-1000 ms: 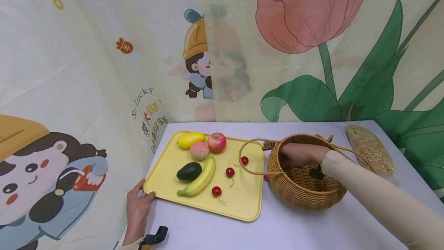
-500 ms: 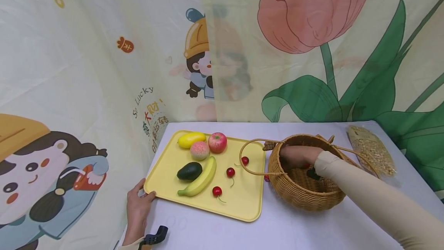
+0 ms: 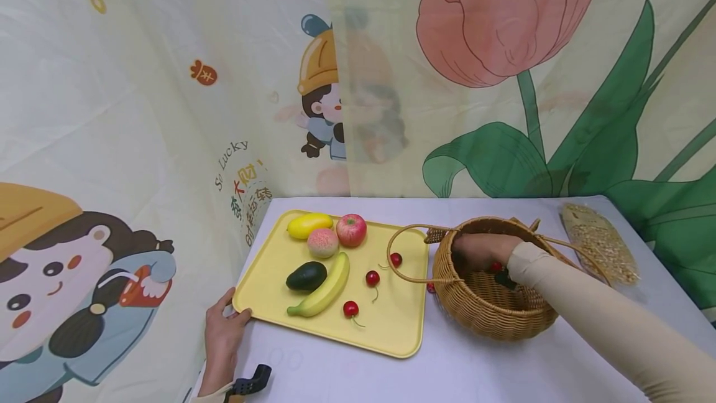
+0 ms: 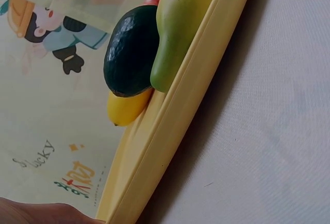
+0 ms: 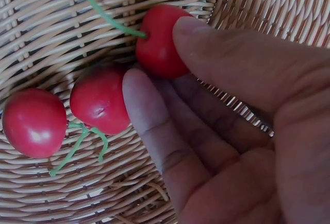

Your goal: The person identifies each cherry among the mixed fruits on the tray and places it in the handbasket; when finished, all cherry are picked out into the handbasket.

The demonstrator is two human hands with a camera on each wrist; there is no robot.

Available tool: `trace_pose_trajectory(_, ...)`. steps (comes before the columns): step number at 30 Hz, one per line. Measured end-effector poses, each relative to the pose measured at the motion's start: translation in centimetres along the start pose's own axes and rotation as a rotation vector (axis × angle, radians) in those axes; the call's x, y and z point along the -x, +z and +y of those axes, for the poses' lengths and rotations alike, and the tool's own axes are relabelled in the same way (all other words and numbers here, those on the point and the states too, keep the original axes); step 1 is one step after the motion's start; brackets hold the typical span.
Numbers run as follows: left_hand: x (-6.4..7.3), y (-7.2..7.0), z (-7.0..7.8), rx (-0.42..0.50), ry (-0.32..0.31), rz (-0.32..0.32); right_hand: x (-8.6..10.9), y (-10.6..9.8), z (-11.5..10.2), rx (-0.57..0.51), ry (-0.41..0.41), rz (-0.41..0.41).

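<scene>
My left hand [image 3: 224,334] holds the near left corner of a yellow tray [image 3: 263,285], thumb along the front edge and fingers at the side. On the tray lie a dark avocado [image 3: 306,275], a banana [image 3: 327,291], a peach [image 3: 322,243], an apple [image 3: 351,230], a yellow oval fruit [image 3: 309,226] and three red cherries [image 3: 350,309]. My right hand [image 3: 483,250] reaches down inside a wicker basket [image 3: 492,316]. In the right wrist view its thumb and fingers pinch a cherry [image 5: 162,41] with a green stem; two more cherries [image 5: 35,122] sit beside the index fingertip.
The basket's left handle [image 3: 404,278] overhangs the tray's right edge. A small red thing [image 3: 431,288] shows between tray and basket. Behind the basket at the right lies a clear bag of grain-like pieces [image 3: 598,241]. Printed curtains [image 3: 380,173] border the white table.
The right hand and sleeve have shifted slightly left and deeper in the basket, and a red cherry now shows beneath the wrist. The left hand and tray stay in place.
</scene>
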State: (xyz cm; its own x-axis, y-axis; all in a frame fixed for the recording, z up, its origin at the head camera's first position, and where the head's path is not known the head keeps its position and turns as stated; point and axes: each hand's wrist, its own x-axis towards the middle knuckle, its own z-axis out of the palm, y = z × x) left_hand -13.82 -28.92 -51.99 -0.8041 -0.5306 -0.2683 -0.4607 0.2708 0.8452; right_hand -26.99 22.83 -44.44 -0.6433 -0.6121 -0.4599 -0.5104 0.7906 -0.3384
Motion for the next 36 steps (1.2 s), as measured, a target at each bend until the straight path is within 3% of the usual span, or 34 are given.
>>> trace_pose_trajectory(6,-0.1,0.0,-0.2,-0.002,0.003,0.007,0.8,-0.4,-0.3,-0.039,0.013,0.001)
trace_pose_trajectory(10,-0.1,0.1,-0.1,0.003,-0.002,0.009,1.8,-1.0,-0.5,-0.048,-0.029,0.029)
trace_pose_trajectory(15,0.0,0.1,0.0,0.01,-0.003,0.005,3.7,-1.5,-0.6,-0.027,-0.069,0.115)
trace_pose_trajectory(21,0.0,0.2,-0.1,0.001,-0.004,0.011,6.8,-1.8,-1.4,-0.008,-0.036,0.2)
trace_pose_trajectory(28,0.0,0.1,-0.1,0.006,-0.006,0.007,9.9,-1.6,-4.6,0.036,-0.027,0.329)
trace_pose_trajectory(36,0.0,0.1,-0.2,-0.008,0.001,0.01,11.0,-0.5,-9.7,0.159,-0.163,0.42)
